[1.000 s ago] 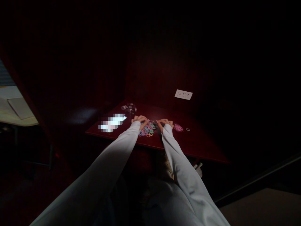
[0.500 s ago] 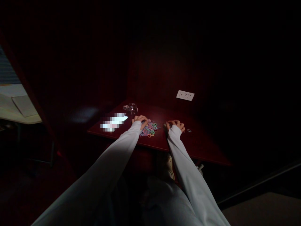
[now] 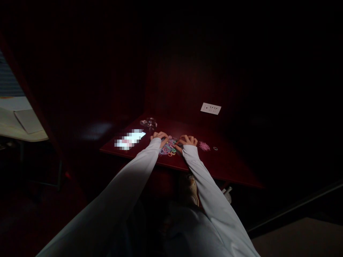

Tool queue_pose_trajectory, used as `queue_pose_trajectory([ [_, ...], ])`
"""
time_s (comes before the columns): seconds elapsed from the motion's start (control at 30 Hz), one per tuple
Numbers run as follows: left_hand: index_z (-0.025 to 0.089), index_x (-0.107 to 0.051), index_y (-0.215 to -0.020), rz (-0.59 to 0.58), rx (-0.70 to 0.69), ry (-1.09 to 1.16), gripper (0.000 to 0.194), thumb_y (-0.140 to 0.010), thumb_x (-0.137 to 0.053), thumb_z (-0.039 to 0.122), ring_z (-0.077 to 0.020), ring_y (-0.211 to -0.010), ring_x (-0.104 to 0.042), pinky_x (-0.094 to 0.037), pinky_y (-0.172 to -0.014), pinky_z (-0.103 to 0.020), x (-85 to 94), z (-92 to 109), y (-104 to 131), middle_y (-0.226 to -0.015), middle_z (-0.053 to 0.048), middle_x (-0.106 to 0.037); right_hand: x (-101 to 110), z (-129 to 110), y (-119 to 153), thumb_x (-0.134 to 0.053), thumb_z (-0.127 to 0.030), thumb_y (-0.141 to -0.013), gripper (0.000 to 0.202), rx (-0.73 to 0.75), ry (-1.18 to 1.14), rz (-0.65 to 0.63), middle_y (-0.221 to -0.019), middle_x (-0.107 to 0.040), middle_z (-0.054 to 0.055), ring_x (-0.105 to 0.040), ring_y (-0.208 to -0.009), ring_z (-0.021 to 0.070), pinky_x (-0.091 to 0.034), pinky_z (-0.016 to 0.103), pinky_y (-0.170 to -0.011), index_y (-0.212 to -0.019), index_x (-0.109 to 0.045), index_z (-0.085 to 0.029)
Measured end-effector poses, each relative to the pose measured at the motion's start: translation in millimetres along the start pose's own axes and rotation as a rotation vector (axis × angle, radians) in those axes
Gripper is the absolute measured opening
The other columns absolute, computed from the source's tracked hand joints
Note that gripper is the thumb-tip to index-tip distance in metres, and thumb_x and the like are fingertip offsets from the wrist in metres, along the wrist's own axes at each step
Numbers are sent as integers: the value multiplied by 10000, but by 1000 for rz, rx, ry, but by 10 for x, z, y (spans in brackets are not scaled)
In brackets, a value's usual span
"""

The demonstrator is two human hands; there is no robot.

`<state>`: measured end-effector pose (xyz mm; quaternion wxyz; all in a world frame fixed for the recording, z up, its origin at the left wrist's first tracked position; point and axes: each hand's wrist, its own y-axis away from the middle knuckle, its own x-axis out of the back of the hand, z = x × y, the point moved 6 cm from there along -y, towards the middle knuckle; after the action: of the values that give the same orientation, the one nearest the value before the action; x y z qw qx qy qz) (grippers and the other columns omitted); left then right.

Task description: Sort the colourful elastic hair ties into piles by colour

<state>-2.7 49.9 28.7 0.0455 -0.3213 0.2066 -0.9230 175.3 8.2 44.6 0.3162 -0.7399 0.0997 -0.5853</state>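
A loose pile of small coloured rings (image 3: 169, 148) lies on the dark red table (image 3: 214, 166). My left hand (image 3: 160, 137) rests at the pile's left edge, its fingers bent over the rings; whether it grips any is too small to tell. My right hand (image 3: 187, 141) is at the pile's right side, fingers curved, with the fingertips touching the rings. Right of that hand sits a small heap of pink rings (image 3: 204, 146), and a single pale ring (image 3: 215, 148) lies farther right.
A lit, blurred screen (image 3: 131, 139) lies on the table's left part. Clear round containers (image 3: 150, 123) stand behind it. A white socket plate (image 3: 210, 108) is on the back wall. Another table with a white box (image 3: 28, 120) is at far left.
My right hand has moved left to the mixed pile, uncovering the heap of pink rings. My left hand has stayed nearly in place.
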Motion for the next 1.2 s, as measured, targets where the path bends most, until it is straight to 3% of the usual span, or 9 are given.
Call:
queue_pose_trajectory([
  [0.27,268,-735,-807,3,10,-13,172,-942,-629,275,-245,-1124,-553,-346,-1012,-431,-12,5,16,-1161,18,-757,-17,19,-9,-561,-563,-1013,396,-16,1,-13,-1277,-683,77,-449,-1190,317,-273,489,-1040,-871,-824,-303],
  [0.6,271,-734,-797,-10,-1,-14,155,-920,-643,296,-251,-1130,-555,-360,-1023,-444,-21,-12,4,-1124,21,-764,-50,46,5,-621,-602,-971,355,-18,-38,-14,-1249,-682,60,-447,-1174,306,-291,465,-1028,-882,-837,-336],
  [1.2,263,-740,-789,-22,22,-14,190,-942,-628,280,-247,-1150,-561,-344,-1029,-428,-5,27,33,-1153,23,-764,-93,110,-9,-576,-468,-1028,319,-46,-28,-28,-1231,-690,71,-462,-1165,299,-327,429,-968,-922,-816,-288],
])
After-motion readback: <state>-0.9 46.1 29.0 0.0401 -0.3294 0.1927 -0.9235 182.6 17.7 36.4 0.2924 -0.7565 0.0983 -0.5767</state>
